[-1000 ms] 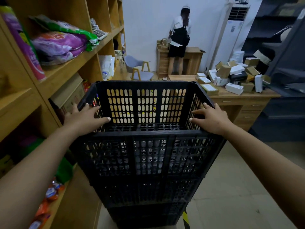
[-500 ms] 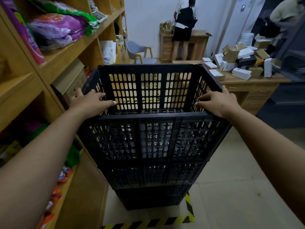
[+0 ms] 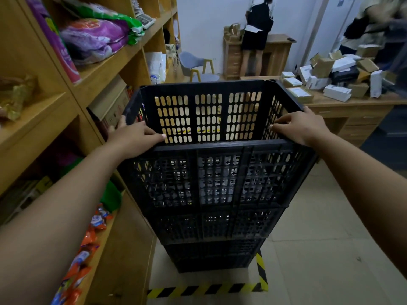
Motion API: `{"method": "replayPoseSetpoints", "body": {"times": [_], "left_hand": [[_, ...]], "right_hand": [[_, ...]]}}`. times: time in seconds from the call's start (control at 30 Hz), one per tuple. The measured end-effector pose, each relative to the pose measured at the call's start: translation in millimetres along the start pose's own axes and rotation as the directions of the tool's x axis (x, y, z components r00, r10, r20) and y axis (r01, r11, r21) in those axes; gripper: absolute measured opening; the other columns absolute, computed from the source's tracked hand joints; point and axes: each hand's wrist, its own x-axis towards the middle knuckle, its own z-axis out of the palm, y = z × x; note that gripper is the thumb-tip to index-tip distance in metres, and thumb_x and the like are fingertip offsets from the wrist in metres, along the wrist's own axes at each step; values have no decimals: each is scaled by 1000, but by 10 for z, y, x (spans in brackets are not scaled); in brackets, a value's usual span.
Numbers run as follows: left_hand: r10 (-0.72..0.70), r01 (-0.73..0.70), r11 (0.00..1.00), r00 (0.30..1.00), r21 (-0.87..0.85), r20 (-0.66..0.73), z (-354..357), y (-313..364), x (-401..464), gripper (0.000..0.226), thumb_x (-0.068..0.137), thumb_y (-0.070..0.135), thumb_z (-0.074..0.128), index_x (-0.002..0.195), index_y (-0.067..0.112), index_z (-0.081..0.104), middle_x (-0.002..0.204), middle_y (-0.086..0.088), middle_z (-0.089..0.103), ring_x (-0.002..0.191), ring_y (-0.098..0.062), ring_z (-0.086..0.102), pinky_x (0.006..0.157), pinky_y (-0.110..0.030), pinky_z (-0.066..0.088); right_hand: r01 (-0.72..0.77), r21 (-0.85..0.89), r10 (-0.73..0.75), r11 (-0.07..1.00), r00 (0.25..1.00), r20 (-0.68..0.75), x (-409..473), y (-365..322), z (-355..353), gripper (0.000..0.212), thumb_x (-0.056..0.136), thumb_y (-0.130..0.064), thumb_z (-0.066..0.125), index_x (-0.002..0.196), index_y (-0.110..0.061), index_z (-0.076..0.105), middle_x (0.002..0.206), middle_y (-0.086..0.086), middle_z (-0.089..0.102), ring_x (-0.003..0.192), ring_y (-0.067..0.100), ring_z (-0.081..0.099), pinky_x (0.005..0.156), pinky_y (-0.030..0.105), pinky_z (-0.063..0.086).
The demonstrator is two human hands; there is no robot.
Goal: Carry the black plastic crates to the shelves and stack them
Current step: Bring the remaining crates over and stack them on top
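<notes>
While your left hand (image 3: 136, 137) and right hand (image 3: 301, 126) grasp the top black slotted plastic crate (image 3: 209, 119) on the stack beside the wooden shelves (image 3: 105, 71), seat it squarely before you let go.

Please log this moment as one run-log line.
left hand: grips top black plastic crate rim | right hand: grips rim | crate: atop stack beside wooden shelves

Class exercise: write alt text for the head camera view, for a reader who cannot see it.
Two bare hands, left hand and right hand, grip the rim of the top black crate on a stack of crates beside wooden shelves, inside striped floor tape.
</notes>
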Motion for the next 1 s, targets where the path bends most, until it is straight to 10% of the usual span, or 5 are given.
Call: {"method": "replayPoseSetpoints", "body": {"times": [1.0], "left_hand": [[-6,7,998,1000,62,-14,1,-117,185,68,83,76,31,140,41,39,161,-8,3,146,-32,-3,113,-58,5]], "right_hand": [[17,-106,-17,994,1000,-3,-260,-145,69,69,84,-79,21,128,-40,57,148,14,43,146,35,10,111,55,15]]}}
